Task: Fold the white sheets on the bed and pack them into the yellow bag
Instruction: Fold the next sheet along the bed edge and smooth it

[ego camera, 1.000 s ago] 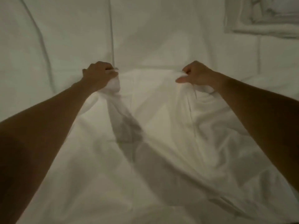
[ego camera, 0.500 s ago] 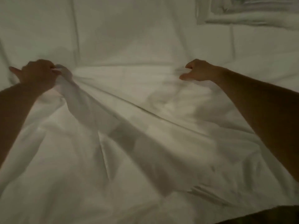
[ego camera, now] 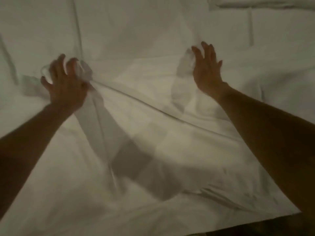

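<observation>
Letting go: left hand (ego camera: 65,87) and right hand (ego camera: 207,68) are spreading their fingers, releasing corners pinched a moment ago.
Sheet: white sheet (ego camera: 153,133) is settling flat on the bed (ego camera: 136,23).
Meaning: one fold is landing.

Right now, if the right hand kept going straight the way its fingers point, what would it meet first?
Likely only flat white sheet: the right hand, fingers straight, points up the bed. The folded white pile lies off to the right, though depth is unclear.
</observation>
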`<state>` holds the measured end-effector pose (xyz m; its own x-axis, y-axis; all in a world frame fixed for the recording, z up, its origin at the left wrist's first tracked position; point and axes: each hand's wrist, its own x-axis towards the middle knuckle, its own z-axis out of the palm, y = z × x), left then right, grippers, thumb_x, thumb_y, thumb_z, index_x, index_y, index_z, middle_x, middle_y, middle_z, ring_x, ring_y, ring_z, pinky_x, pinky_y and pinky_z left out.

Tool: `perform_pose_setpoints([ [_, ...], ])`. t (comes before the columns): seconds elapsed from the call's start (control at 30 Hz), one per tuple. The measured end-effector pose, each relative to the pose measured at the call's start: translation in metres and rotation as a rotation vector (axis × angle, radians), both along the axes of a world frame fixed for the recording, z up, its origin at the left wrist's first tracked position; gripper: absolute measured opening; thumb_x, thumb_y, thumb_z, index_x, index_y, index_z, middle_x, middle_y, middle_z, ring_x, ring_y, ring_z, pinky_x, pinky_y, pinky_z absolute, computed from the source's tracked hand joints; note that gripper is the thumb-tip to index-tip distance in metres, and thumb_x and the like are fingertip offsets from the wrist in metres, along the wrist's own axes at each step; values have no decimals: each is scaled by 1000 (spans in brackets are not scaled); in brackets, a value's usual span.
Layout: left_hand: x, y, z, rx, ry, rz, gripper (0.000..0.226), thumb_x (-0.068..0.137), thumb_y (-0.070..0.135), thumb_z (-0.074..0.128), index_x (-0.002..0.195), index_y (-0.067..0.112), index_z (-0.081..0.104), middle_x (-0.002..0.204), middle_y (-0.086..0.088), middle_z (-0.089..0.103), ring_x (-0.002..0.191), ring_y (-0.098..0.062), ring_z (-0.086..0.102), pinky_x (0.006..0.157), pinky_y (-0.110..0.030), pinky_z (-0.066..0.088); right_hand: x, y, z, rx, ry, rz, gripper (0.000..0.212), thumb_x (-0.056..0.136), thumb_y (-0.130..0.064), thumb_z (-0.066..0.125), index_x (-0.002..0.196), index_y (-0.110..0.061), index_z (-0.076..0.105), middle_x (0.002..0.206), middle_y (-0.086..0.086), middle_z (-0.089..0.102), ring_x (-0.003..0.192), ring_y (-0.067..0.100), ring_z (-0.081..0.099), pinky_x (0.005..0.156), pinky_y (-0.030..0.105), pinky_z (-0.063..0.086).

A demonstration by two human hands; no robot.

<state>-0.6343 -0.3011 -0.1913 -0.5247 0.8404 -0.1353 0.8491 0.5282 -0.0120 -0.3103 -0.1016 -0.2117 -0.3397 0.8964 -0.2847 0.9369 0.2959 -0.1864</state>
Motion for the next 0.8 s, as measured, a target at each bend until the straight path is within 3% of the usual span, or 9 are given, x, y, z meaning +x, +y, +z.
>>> perform_pose_setpoints([
  [0.1,67,-53,-6,-142,-204,-258,68,90,36,51,150,12,29,158,-14,20,143,-38,22,96,-77,20,17,-56,-12,-14,-79,65,63,97,-8,35,154,-24,13,162,8,2,148,32,0,107,70,18],
  [0.23,103,-119,-22,-336,-248,-206,68,89,43,28,149,11,29,158,-16,20,143,-38,21,90,-75,31,30,-119,-8,-138,-87,84,62,99,-32,38,154,-27,9,162,5,-5,148,31,-7,107,69,12],
  [0.33,120,-166,-18,-273,-276,-216,64,91,43,30,149,15,31,158,-13,21,144,-35,21,89,-70,36,50,-153,-2,-151,-73,134,61,98,-37,38,153,-28,14,162,3,-2,148,31,-6,109,67,12],
  [0.4,127,-202,-8,-183,-428,-52,58,96,39,37,150,20,29,160,-5,16,147,-27,14,100,-64,30,66,-168,2,-165,-14,145,59,98,-33,42,152,-26,20,162,1,3,149,27,-3,110,65,13],
  [0.47,141,-236,4,-28,-560,188,52,99,26,47,147,12,35,157,-9,24,143,-28,25,106,-51,31,83,-187,7,-192,48,103,59,97,-27,46,151,-23,24,162,-1,7,149,22,0,111,62,14],
  [0.57,157,-276,17,226,-689,690,34,95,9,56,128,1,52,135,-18,46,116,-32,52,96,-41,44,110,-221,14,-211,168,-12,61,88,-13,60,144,-14,36,156,6,23,146,24,17,109,57,23],
  [0.63,165,-291,23,264,-705,861,19,90,1,59,109,4,58,119,-19,54,99,-33,58,82,-38,48,125,-246,16,-125,267,4,57,75,-3,67,128,-8,48,139,15,42,130,37,40,104,54,35],
  [0.7,175,-301,27,200,-741,931,13,84,0,66,92,4,57,101,-15,60,88,-29,58,73,-32,44,138,-270,21,-39,319,-10,46,68,-1,66,110,-8,50,115,17,50,106,39,51,91,49,44],
  [0.8,192,-313,25,-217,-907,774,15,84,15,71,71,12,64,71,-5,66,77,-28,64,62,-27,43,148,-305,30,8,201,-128,28,68,-9,72,90,-9,55,96,13,54,88,34,53,74,44,43],
])
